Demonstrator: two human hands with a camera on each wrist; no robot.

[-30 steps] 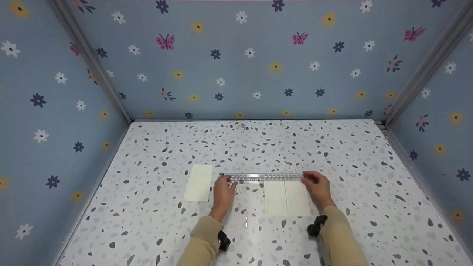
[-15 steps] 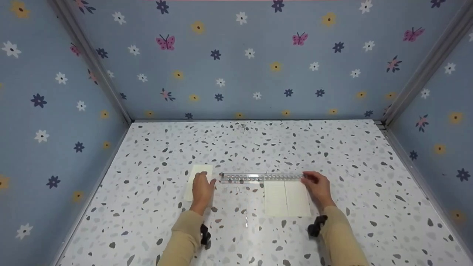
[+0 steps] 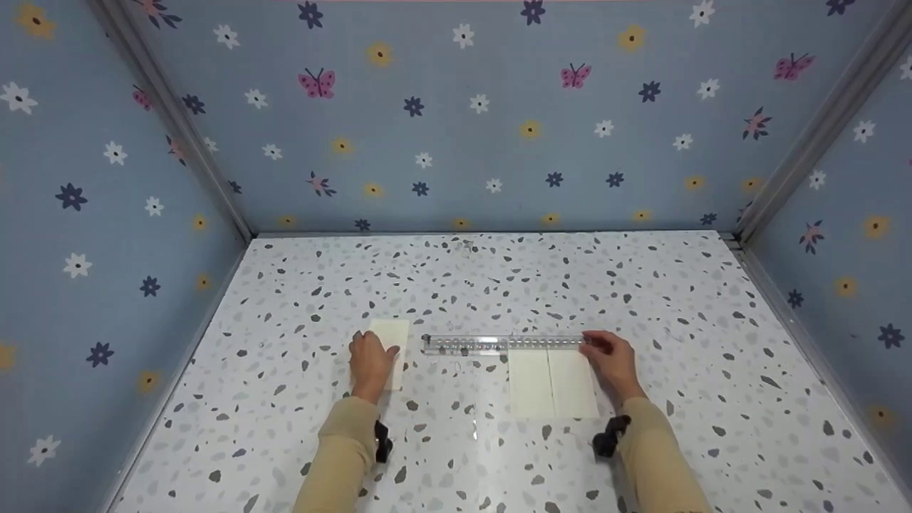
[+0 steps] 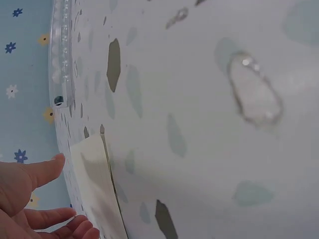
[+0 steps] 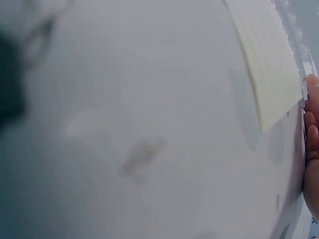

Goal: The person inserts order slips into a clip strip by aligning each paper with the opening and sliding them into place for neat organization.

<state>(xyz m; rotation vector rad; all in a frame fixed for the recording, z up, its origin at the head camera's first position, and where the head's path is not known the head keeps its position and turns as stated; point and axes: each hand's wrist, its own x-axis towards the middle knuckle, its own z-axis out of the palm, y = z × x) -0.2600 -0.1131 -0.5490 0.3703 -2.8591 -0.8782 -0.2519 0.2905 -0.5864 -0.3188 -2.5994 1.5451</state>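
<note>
Right grip (image 3: 617, 360) is pinching the clear strip (image 3: 474, 344); left of it, left grip (image 3: 370, 364) is hanging parted, empty, at a sheet (image 3: 394, 333) likely bending easily: take its edges.

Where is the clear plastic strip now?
In the head view, the clear plastic strip lies just right of centre, its right half along the far edge of the right-side paper, its right end at the right hand.

A clear plastic strip (image 3: 502, 344) lies along the far ends of two adjacent cream paper rectangles (image 3: 531, 385) — with a third cream paper rectangle (image 3: 392, 332) to their left.
</note>
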